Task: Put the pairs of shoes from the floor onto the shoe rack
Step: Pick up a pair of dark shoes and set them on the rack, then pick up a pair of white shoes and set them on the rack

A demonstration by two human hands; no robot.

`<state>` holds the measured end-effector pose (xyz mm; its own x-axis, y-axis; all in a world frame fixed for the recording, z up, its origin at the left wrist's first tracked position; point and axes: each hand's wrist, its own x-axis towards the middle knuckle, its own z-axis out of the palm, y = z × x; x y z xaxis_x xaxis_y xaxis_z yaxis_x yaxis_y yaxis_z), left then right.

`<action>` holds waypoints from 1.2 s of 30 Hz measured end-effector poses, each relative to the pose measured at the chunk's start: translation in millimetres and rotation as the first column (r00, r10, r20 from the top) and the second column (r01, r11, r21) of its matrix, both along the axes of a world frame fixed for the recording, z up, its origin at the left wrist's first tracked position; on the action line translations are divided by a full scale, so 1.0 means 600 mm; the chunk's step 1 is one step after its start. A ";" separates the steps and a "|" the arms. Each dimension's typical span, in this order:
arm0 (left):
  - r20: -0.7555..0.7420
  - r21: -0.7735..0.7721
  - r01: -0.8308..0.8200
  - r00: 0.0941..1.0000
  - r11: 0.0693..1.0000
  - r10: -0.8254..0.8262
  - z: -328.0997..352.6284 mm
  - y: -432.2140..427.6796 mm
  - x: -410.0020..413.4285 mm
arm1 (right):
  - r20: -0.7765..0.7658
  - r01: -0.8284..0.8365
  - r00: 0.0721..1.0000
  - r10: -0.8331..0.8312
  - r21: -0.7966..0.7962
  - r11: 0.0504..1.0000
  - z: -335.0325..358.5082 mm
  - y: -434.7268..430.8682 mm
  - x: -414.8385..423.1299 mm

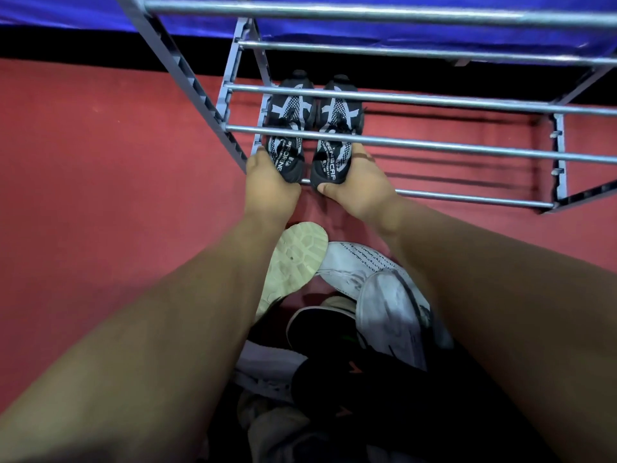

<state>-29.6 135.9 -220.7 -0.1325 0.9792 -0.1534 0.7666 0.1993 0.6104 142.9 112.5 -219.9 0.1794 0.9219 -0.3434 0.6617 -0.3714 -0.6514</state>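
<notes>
A pair of black shoes with grey-white straps lies side by side at the left end of a low tier of the grey metal shoe rack (434, 147), toes pointing away from me. My left hand (270, 182) grips the heel of the left black shoe (287, 128). My right hand (357, 182) grips the heel of the right black shoe (337, 132). Upper rack bars cross over both shoes. On the floor between my forearms lie a white shoe turned sole-up (297, 259), a white-grey shoe (377, 279) and a black shoe (320, 329).
The floor is red carpet (100, 195). A blue cloth (400, 28) hangs behind the rack. The rack's tiers to the right of the black pair hold nothing. Several more shoes lie heaped close to my body at the bottom of the view.
</notes>
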 end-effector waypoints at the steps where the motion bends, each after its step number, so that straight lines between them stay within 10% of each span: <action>1: -0.025 -0.009 0.016 1.000 1.000 -0.016 0.002 0.000 -0.003 | 0.016 -0.005 1.000 0.005 -0.009 1.000 0.003 -0.001 -0.001; 9: -0.072 0.067 0.033 0.997 0.997 -0.028 0.029 -0.061 -0.035 | 0.220 -0.133 0.971 0.096 0.157 0.979 0.029 -0.114 0.020; 17: -0.161 -0.340 0.127 0.968 0.932 -0.191 0.032 -0.174 -0.064 | 0.249 -0.366 0.878 0.408 -0.197 0.909 0.087 -0.202 0.065; 23: -0.250 -0.200 0.330 0.893 0.922 -0.374 0.085 -0.240 -0.019 | 0.261 -0.474 0.736 0.625 -0.462 0.750 0.136 -0.249 0.069; 30: 0.136 -0.513 0.551 0.810 0.659 -0.571 0.141 -0.318 0.041 | 0.063 -0.295 0.945 0.321 -0.257 0.920 0.174 -0.311 0.065; 36: 0.428 -0.431 0.541 0.827 0.722 -0.364 0.175 -0.345 0.046 | -0.324 0.062 0.944 -0.060 -0.004 0.998 0.202 -0.354 0.072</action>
<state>-2.0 -71.0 -116.0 0.4438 0.6651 -0.6005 0.6488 0.2238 0.7273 186.4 -99.9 -98.8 0.1154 0.9148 -0.3870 0.3904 -0.4000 -0.8292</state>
